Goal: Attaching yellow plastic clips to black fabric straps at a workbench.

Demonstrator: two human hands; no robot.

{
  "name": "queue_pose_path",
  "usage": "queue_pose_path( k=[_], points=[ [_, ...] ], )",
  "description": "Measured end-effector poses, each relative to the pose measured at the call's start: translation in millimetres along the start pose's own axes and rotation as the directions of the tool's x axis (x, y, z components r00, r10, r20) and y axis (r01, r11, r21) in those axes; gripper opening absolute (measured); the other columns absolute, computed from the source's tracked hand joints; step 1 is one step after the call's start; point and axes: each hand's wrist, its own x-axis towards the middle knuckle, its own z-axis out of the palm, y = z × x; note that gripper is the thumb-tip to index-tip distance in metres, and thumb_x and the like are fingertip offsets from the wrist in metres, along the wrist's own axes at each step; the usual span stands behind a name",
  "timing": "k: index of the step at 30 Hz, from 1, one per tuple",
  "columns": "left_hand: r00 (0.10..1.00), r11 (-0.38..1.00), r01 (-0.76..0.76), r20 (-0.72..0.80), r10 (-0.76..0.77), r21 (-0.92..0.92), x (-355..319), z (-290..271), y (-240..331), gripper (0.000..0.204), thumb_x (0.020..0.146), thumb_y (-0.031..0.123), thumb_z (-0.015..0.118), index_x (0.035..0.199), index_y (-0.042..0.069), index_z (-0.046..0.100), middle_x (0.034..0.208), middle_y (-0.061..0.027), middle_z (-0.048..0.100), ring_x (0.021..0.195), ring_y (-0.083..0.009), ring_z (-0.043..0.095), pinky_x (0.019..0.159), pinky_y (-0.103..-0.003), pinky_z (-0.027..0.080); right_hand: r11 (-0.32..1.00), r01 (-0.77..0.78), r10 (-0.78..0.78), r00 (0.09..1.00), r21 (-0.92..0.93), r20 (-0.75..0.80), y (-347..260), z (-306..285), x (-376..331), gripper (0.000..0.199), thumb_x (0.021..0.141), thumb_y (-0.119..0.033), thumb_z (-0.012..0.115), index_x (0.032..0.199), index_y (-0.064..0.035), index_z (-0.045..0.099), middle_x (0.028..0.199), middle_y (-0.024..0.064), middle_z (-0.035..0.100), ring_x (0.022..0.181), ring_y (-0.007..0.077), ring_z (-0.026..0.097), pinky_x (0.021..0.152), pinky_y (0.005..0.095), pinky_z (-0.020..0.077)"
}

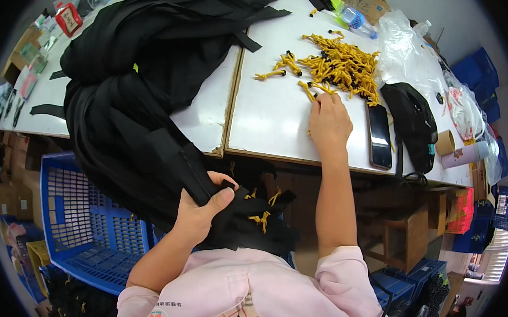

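My left hand [201, 210] is closed around the end of a black fabric strip [189, 166], thumb on top, just off the table's front edge. The strip belongs to a large heap of black strips [137, 64] that hangs from the table toward my lap. My right hand [330, 123] reaches to the near side of a pile of yellow cord pulls [344, 65] with black ends. Its fingers are pinched together at a yellow cord pull [326, 88]; the fingertips are partly hidden. More yellow cords [259, 220] show on the black fabric at my lap.
A phone [378, 136] and a black pouch [410, 124] lie right of my right hand. Beyond are clear plastic bags [403, 48], a water bottle [358, 21] and a pink tumbler [466, 155]. A blue crate [93, 259] stands below left, and a wooden stool [406, 237] below right.
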Motion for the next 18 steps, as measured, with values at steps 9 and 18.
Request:
queue_pose_path(
  k=[9,18],
  points=[
    [0.991,0.990,-0.130,-0.028,0.132,0.059,0,-3,-4,0.014,0.073,0.004,0.063,0.085,-0.001,0.058,0.082,-0.0044,0.057,0.076,-0.0095,0.052,0.067,-0.021,0.041,0.326,-0.303,-0.087,0.934,0.896,0.347,-59,-49,-63,0.011,0.072,-0.002,0.060,0.083,-0.0018,0.057,0.071,0.0049,0.057,0.063,0.0102,0.053,0.061,0.0225,0.0433],
    [0.882,0.850,-0.470,0.084,0.464,0.237,1,-1,-9,0.012,0.073,-0.006,0.058,0.084,-0.001,0.057,0.083,-0.0070,0.057,0.075,-0.0127,0.053,0.066,-0.023,0.043,0.276,0.100,-0.444,0.895,0.956,0.035,-67,-64,-87,0.026,0.061,0.012,0.061,0.083,-0.0015,0.062,0.077,0.0072,0.052,0.061,0.0120,0.049,0.050,0.0203,0.0396]
  ],
)
